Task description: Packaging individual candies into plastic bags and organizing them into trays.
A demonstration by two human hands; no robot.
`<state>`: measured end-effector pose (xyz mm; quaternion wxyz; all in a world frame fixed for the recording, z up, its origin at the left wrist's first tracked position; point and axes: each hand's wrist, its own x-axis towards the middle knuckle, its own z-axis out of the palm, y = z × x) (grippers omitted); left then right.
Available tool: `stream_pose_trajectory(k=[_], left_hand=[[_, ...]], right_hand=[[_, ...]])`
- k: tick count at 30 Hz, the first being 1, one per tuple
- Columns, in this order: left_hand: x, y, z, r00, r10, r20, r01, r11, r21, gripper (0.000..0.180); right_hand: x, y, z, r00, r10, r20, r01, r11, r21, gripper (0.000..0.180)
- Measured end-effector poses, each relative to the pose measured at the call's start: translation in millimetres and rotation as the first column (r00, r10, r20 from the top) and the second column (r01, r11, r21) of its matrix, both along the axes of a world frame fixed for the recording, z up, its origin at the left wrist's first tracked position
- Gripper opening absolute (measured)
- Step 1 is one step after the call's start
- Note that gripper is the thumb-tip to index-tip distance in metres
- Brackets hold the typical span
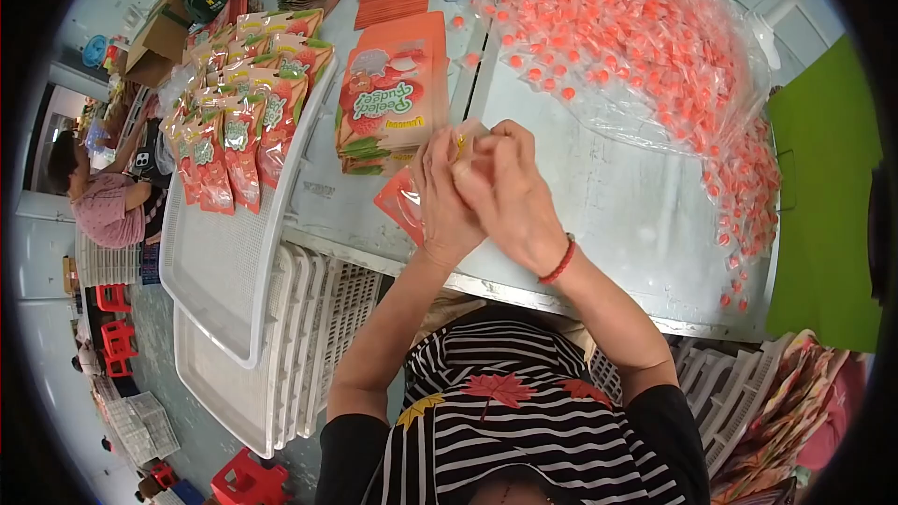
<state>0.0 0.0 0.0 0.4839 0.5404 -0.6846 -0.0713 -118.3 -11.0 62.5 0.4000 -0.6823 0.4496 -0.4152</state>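
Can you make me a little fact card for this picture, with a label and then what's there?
Hands: left hand and right hand together above the table; exact grip unclear
At left hand: red pouch, partly hidden
Left side: stack of printed pouches; white tray bearing plump red pouches
Right side: clear plastic bag with red wrapped pieces, some loose on the table
Bracelet: red, on right wrist

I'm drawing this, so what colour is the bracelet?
The bracelet is red; the head view shows it best.
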Motion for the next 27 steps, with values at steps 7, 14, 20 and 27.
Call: stream_pose_trajectory(k=[7, 14, 20, 27], left_hand=[[-14.5, -10.1, 17.6, 0.997, 0.073, 0.005, -0.073, 0.996, -0.042, 0.092], [19.4, -15.0, 53.3, 0.457, -0.283, -0.843, 0.535, 0.845, 0.007, 0.059], [15.6, -20.4, 45.2, 0.74, -0.209, -0.639, 0.459, 0.851, 0.254, 0.027], [-9.1, -9.4, 50.0, 0.677, -0.19, -0.711, 0.349, 0.933, 0.083, 0.027]], right_hand=[[-8.4, -16.7, -1.6, 0.997, -0.055, -0.062, 0.03, 0.936, -0.35, 0.014], [-51.9, -32.4, 52.0, 0.929, 0.279, -0.244, -0.359, 0.84, -0.406, 0.015], [-58.0, -29.7, 61.1, 0.858, 0.101, -0.503, -0.417, 0.709, -0.569, 0.013], [-69.1, -38.6, 72.9, 0.652, 0.468, -0.597, -0.505, 0.855, 0.118, 0.031]])
